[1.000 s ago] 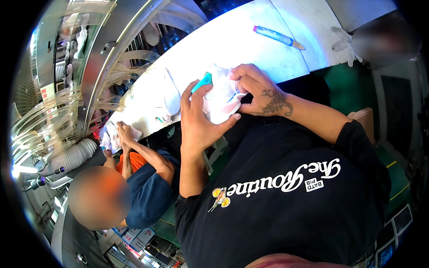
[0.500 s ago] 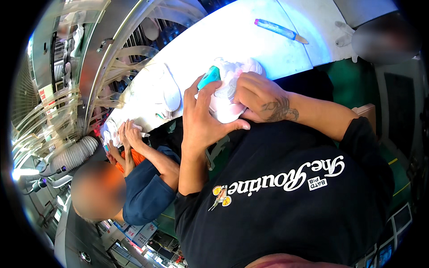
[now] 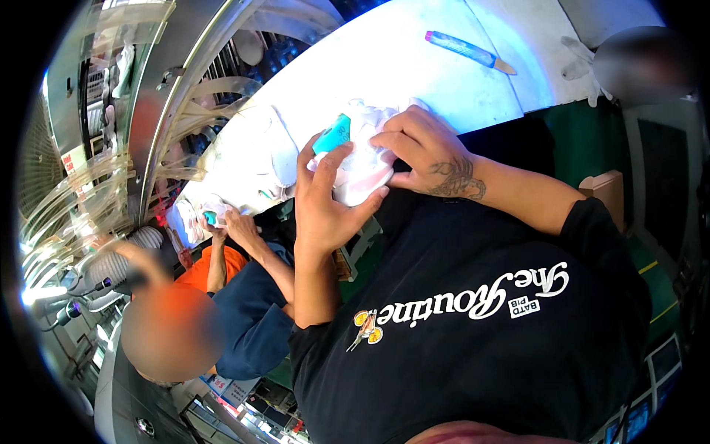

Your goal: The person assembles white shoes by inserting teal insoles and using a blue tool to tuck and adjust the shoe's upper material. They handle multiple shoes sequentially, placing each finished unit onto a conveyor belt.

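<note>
Near the upper middle of the frame, at the edge of the white table (image 3: 414,66), the left hand (image 3: 325,203) cups a white shoe (image 3: 362,166) from below while pinching a teal tool (image 3: 333,135), and the right hand (image 3: 421,152) clamps the shoe from above.

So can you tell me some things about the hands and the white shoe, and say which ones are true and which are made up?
1. Both hands hold the white shoe. True: the left hand cups it from below, and the right hand lies on top.
2. A teal tool is at the left hand's fingertips. True.
3. The blue-handled knife is in the right hand. False: it lies alone on the white table.
4. Nobody else is nearby. False: a person in an orange and blue top works at the left.
5. The right forearm has a tattoo. True.
</note>
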